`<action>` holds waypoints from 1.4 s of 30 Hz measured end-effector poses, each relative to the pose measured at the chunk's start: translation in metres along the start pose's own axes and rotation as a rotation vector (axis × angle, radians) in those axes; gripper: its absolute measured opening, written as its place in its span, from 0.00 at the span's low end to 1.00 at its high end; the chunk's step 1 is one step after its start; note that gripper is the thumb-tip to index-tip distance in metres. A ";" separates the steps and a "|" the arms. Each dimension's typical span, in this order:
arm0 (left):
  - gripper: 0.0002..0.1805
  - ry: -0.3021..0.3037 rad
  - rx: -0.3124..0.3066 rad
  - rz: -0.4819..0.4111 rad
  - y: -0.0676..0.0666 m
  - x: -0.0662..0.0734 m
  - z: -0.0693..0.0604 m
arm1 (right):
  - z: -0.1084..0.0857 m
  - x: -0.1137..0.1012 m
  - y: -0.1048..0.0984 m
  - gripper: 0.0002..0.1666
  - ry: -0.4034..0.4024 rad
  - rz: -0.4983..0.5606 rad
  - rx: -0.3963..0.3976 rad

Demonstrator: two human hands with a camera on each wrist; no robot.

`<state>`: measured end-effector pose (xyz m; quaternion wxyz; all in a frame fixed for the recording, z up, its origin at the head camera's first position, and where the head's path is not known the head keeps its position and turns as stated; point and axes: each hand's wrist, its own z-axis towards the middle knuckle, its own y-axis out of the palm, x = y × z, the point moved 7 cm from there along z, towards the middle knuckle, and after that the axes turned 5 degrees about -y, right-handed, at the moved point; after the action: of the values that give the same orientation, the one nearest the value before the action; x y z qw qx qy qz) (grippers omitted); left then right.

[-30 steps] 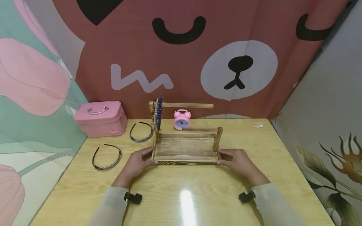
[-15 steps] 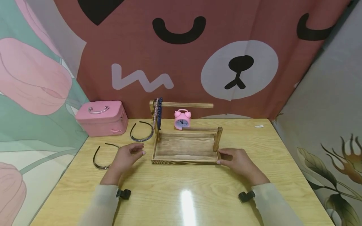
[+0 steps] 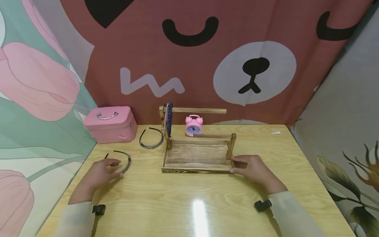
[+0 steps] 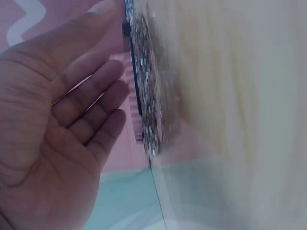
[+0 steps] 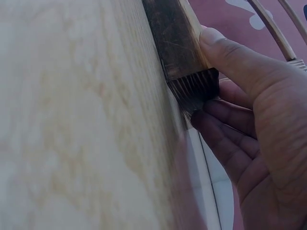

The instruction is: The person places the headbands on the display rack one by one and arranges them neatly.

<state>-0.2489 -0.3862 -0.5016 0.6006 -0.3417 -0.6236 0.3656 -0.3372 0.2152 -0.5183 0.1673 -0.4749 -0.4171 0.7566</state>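
Head view: left of the wooden rack (image 3: 195, 171), the left hand (image 3: 99, 174) hangs by the nearer headband (image 3: 129, 162), fingers loosely parted, holding nothing; the right hand (image 3: 253, 169) pinches the rack's right end, probably steadying it.

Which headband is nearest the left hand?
The silvery front headband on the table, beside the left hand; the bluish headband lies farther back; other headbands hang on the rack.

the left grip (image 3: 100, 172) partly hides the nearer headband (image 3: 129, 161); both sleeves (image 3: 75, 220) are cut off.
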 end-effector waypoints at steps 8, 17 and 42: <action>0.15 0.014 -0.073 0.041 -0.001 -0.012 0.000 | 0.000 -0.001 -0.001 0.39 0.011 0.017 -0.013; 0.01 0.025 -0.078 0.057 0.006 -0.005 -0.002 | 0.001 -0.005 0.001 0.38 0.003 0.023 -0.011; 0.18 0.190 -0.157 -1.471 -0.030 0.099 0.001 | 0.000 0.000 0.001 0.38 0.000 0.003 -0.004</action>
<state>-0.2540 -0.3156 -0.4265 0.7152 0.0919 -0.6611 -0.2075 -0.3370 0.2143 -0.5191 0.1652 -0.4757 -0.4181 0.7561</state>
